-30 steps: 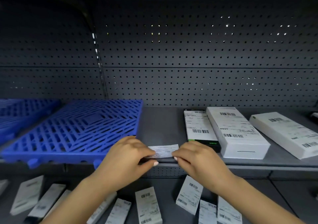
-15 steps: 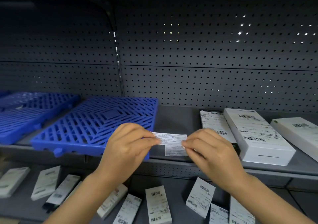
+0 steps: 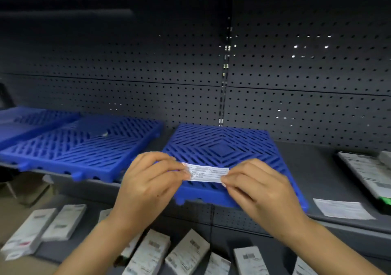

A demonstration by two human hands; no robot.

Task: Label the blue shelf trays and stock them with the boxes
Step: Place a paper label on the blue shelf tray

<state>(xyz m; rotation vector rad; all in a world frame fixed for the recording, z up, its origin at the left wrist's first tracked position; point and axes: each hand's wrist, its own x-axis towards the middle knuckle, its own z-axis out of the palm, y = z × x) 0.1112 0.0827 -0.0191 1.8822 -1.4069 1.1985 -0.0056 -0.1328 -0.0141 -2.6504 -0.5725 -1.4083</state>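
On grey shelf (image 3: 330, 169) (pegboard (image 3: 296, 73) behind), blue trays (image 3: 222, 145), boxes (image 3: 63, 222) below

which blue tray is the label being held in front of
The rightmost blue tray, directly behind the label pinched by the left hand and right hand.

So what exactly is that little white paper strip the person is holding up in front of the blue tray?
The small white paper label is a narrow rectangle, printed with ruled boxes and lines of text too blurred to read. It looks thin, slightly glossy and flat, held stretched out level, long side across. The left hand pinches its left end and the right hand pinches its right end. It hangs in front of the near part of the blue slatted plastic tray on the grey shelf; whether it touches the tray cannot be told.
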